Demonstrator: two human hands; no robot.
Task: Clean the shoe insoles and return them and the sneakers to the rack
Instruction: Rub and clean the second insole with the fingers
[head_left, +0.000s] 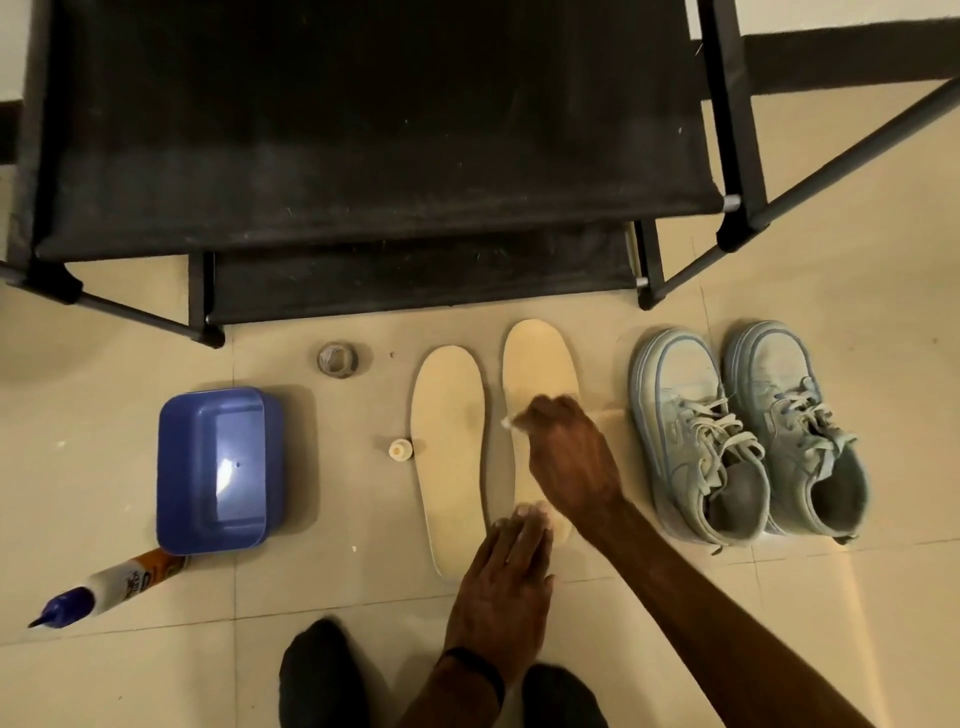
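Two cream insoles lie side by side on the tiled floor, the left insole (449, 457) bare and the right insole (537, 364) partly under my hands. My right hand (569, 457) is over the middle of the right insole, fingers closed on a small white wad (506, 422). My left hand (506, 582) lies flat with its fingertips pressing the heel end of that insole. A pair of pale blue sneakers (748, 436) stands to the right, toes toward the black shoe rack (363, 156).
A blue plastic tub (221, 470) with water sits at the left. A white bottle with a blue nozzle (104, 584) lies in front of it. A small cap (401, 449) and a tape roll (336, 359) are near the insoles. My dark socks (322, 675) show at the bottom.
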